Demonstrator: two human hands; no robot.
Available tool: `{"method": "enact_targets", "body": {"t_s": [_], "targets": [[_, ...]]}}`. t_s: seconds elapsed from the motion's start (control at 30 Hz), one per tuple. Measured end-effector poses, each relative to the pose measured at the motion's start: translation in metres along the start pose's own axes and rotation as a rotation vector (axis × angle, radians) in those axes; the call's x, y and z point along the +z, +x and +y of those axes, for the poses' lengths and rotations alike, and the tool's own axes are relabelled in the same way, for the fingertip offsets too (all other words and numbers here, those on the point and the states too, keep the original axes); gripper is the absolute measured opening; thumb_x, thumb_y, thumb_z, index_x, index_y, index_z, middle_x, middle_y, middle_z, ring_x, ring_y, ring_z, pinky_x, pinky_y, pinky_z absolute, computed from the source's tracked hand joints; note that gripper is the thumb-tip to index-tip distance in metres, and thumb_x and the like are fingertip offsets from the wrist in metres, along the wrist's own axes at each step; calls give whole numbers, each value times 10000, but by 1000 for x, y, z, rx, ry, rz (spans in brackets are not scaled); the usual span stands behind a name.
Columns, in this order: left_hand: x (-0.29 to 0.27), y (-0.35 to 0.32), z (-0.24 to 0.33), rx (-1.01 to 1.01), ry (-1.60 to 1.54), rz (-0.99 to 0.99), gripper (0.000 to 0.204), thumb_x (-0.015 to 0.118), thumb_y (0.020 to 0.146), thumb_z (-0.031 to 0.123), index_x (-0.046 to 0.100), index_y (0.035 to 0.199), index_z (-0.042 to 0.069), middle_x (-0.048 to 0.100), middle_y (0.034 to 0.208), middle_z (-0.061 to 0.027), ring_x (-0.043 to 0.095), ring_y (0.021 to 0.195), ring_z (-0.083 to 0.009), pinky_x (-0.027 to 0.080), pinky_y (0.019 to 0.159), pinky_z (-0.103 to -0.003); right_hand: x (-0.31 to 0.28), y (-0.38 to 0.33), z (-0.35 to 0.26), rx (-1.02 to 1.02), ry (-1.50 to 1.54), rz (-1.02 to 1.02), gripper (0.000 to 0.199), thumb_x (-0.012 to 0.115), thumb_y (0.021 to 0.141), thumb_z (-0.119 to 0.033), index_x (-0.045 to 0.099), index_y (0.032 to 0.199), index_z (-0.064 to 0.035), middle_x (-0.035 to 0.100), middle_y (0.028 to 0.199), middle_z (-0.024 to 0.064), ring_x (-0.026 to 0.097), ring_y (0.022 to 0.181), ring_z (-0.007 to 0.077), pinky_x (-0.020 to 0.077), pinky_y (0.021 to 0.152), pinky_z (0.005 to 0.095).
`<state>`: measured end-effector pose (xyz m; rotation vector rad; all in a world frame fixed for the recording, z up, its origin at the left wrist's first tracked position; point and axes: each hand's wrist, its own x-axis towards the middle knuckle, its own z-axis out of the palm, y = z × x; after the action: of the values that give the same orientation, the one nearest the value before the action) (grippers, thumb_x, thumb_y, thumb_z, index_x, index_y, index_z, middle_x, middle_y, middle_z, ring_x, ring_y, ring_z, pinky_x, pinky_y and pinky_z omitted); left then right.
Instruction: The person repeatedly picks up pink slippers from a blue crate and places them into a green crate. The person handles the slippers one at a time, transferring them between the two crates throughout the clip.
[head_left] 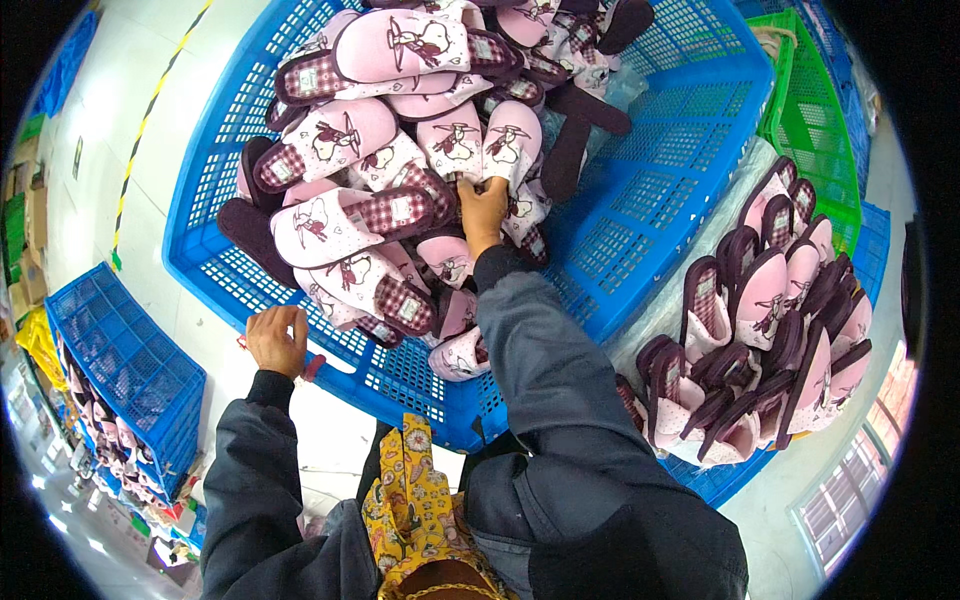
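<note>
Bright, even light covers the large blue perforated plastic basket (640,200); the pink-and-white fabric slippers (395,155) inside look sharp. Left of the basket, the smooth pale floor (150,240) nearly whitens. Farther out, edges bend and details soften.

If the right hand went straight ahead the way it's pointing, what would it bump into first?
Probably the two side-by-side pink slippers right at the right hand's fingers. They seem to touch, but depth is hard to judge here.
</note>
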<state>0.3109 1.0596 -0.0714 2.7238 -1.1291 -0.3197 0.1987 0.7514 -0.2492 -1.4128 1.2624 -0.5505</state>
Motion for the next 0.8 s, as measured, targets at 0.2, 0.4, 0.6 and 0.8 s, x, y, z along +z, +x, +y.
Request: {"method": "enact_targets", "body": {"t_s": [0.2, 0.4, 0.6, 0.8], "targets": [[-2, -2, -2, 15, 0, 6, 95, 659, 786, 155, 632, 736, 80, 629, 719, -61, 584, 683, -248, 394, 693, -364, -6, 18, -14, 3, -228, 219, 240, 573, 797, -151, 590, 923, 52, 618, 879, 248, 571, 847, 426, 444, 764, 446], [-4, -2, -7, 6, 24, 14, 131, 626, 804, 204, 637, 740, 91, 638, 735, -65, 596, 704, -255, 400, 701, -376, -40, -18, -58, -247, -122, 429, 157, 531, 797, -49, 571, 912, 49, 602, 913, 241, 548, 873, 420, 417, 770, 452], [-7, 0, -9, -13, 97, -134, 206, 618, 815, 310, 597, 739, 120, 644, 750, -61, 610, 742, -265, 406, 735, -393, -96, -77, -140, -228, -157, 388, 177, 565, 825, -48, 595, 987, 17, 631, 879, 176, 602, 781, 276, 464, 718, 365], [7, -3, -33, 88, -184, -344, 249, 592, 824, 296, 578, 800, 49, 612, 838, -181, 577, 819, -384, 427, 687, -491, -177, -176, -257, -254, -82, 291, 199, 564, 844, -67, 578, 1027, 9, 607, 957, 223, 580, 915, 398, 457, 771, 409]]}}
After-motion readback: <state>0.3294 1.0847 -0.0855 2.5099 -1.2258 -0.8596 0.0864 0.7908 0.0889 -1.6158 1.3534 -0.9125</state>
